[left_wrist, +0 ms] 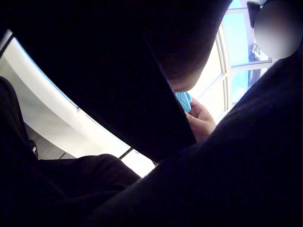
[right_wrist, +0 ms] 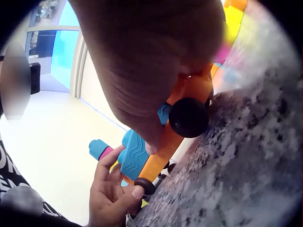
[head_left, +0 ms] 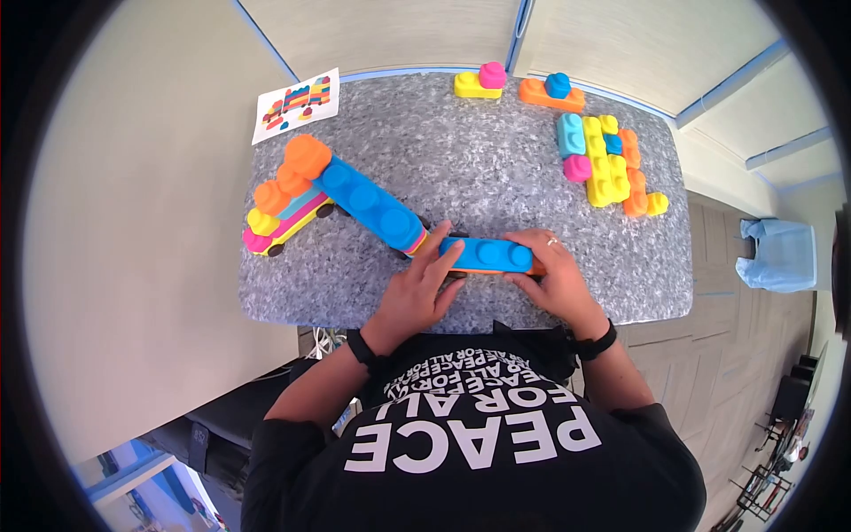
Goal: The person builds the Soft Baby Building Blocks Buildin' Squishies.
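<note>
On the table's near side, a long blue building block [head_left: 485, 254] sits on an orange wheeled car base [right_wrist: 165, 151]. My right hand [head_left: 558, 279] grips the right end of this toy car, thumb near side, fingers far side. The left hand [head_left: 421, 288] holds its left end; in the right wrist view the left thumb [right_wrist: 137, 191] lies at a dark wheel [right_wrist: 145, 186]. Against the left fingers stands a second car with a large blue block [head_left: 372, 208], angled away up-left. Dark cloth fills most of the left wrist view, with a bit of blue block [left_wrist: 183, 100] beside some fingers [left_wrist: 201, 120].
A third car, yellow and pink [head_left: 297, 226] with orange blocks on top [head_left: 306, 158], stands at far left. Behind it lies a picture sheet [head_left: 297, 105]. Several loose blocks [head_left: 598, 164] are grouped at the right. Two small block stacks, yellow-pink [head_left: 479, 86] and orange-blue [head_left: 551, 93], sit along the back edge.
</note>
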Available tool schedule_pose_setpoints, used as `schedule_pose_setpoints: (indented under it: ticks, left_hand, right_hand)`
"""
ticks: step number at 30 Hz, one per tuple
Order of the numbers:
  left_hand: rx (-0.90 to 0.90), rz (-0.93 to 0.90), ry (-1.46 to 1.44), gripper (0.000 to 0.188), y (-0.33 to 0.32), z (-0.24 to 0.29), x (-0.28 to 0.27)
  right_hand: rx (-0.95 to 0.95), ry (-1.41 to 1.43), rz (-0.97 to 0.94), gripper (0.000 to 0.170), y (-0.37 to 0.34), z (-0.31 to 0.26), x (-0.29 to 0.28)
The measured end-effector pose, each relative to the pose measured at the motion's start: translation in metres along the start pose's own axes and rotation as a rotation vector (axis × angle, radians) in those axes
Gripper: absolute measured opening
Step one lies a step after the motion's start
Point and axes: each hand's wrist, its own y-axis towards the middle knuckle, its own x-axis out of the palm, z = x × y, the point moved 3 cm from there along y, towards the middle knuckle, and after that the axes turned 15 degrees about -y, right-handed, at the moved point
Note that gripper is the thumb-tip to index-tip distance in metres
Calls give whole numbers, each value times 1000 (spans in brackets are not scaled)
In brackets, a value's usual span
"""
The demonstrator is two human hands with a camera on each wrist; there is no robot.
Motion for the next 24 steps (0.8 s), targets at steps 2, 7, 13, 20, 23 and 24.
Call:
schedule_pose_setpoints:
  ticks: [2,7,13,20,23,24]
  left_hand:
    - [33,19,24,71,0,-1,0]
    - [-7,7,9,63,0,0,-1]
    - [6,16,-1,71,-1,-3,0]
    - [-15,35,10,73,-2,-3,1]
    - [-30,31,14,73,-2,-3,1]
    - [-28,31,13,73,-2,-3,1]
  right_hand:
    - [0,61,-12,66,3,0,-8]
    - [229,-134,217,51,16,49,-69]
    - [485,-679,332,42,-11,170,-156]
    - [794,-517,153,40,-47,226,-161]
    - [794,-519,255,41,-54,230,-160]
    - [769,-543,303,42,-57,231,-161]
